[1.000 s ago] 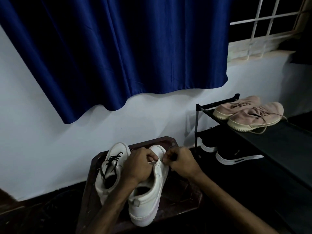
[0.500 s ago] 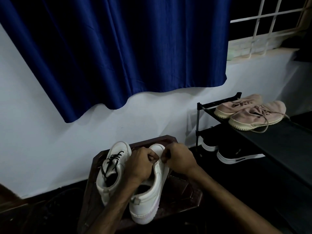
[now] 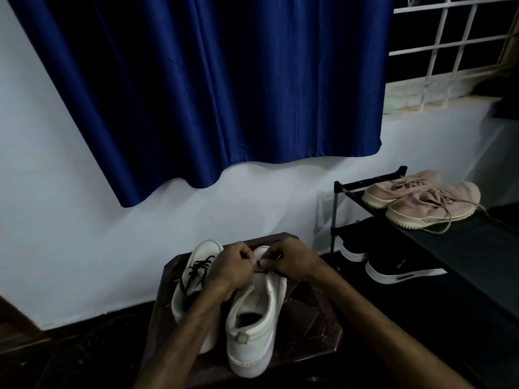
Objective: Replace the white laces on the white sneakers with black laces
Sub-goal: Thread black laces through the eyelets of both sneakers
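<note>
Two white sneakers stand side by side on a dark wooden stool (image 3: pixel 306 313) at 6 o'clock in the view, toes pointing to 12. The left sneaker (image 3: pixel 206 248) already carries its threaded black lace (image 3: pixel 196 272). The right sneaker (image 3: pixel 258 318), just beside it at its 3 o'clock, shows none along its visible upper.

Both hands work close together over the right sneaker's toe-end eyelets. The left hand (image 3: pixel 233 266) curls its fingers on the eyelet edge. The right hand (image 3: pixel 292 262) pinches what seems to be the loose black lace (image 3: pixel 281 274), a thin dark strand trailing towards 4 o'clock; the fingertips themselves are too small to read.

The step appears to be starting the lace through the lowest eyelets. To do it well, steady the eyelet flap with the left hand, feed the lace tip straight through, then even both ends before crossing upward, matching the left sneaker's pattern. A twisted lace or uneven ends would mean rethreading.
</note>
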Action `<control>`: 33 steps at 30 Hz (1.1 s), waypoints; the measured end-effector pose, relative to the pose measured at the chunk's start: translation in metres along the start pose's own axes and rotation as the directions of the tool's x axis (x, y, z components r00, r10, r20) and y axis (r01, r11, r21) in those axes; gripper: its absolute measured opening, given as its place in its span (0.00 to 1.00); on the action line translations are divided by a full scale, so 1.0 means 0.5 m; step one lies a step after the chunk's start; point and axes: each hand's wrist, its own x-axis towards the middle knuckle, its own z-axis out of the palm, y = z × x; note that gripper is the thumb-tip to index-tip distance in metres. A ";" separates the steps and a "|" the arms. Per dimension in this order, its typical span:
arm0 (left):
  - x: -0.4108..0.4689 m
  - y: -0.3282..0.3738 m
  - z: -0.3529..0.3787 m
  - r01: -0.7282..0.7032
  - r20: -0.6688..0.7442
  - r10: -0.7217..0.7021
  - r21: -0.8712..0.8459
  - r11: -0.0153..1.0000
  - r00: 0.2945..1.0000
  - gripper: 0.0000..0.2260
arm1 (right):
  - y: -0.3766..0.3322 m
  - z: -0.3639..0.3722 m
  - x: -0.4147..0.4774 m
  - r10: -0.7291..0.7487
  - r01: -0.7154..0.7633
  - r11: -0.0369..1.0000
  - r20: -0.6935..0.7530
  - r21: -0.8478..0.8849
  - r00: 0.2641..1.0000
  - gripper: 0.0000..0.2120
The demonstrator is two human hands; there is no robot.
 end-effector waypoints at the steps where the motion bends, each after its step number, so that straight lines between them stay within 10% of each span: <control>1: -0.001 -0.003 0.000 0.031 -0.002 -0.032 -0.068 0.997 0.999 0.09 | -0.002 0.005 0.001 -0.005 0.005 1.000 -0.005 -0.005 1.000 0.06; 5: -0.003 -0.027 0.006 0.045 -0.013 -0.047 -0.130 0.990 0.999 0.06 | -0.008 0.026 0.001 0.050 -0.041 0.986 -0.056 0.163 0.997 0.06; 11: -0.013 -0.033 0.001 0.058 0.118 -0.063 0.047 0.997 0.991 0.32 | -0.018 0.035 0.009 0.137 -0.087 0.909 -0.096 0.408 0.986 0.13; 18: 0.007 -0.064 0.004 0.059 0.179 -0.064 0.031 0.998 0.982 0.26 | -0.095 0.016 0.020 0.083 0.038 0.415 -0.079 0.909 0.993 0.10; 23: -0.009 -0.031 -0.023 0.065 0.089 -0.068 0.037 0.997 0.994 0.09 | -0.060 0.018 0.003 0.071 -0.069 0.878 0.015 0.473 0.997 0.07; 33: 0.019 -0.050 -0.036 0.060 0.031 -0.061 0.020 0.998 0.998 0.18 | -0.045 -0.009 0.015 0.012 -0.025 0.997 0.172 0.070 0.985 0.08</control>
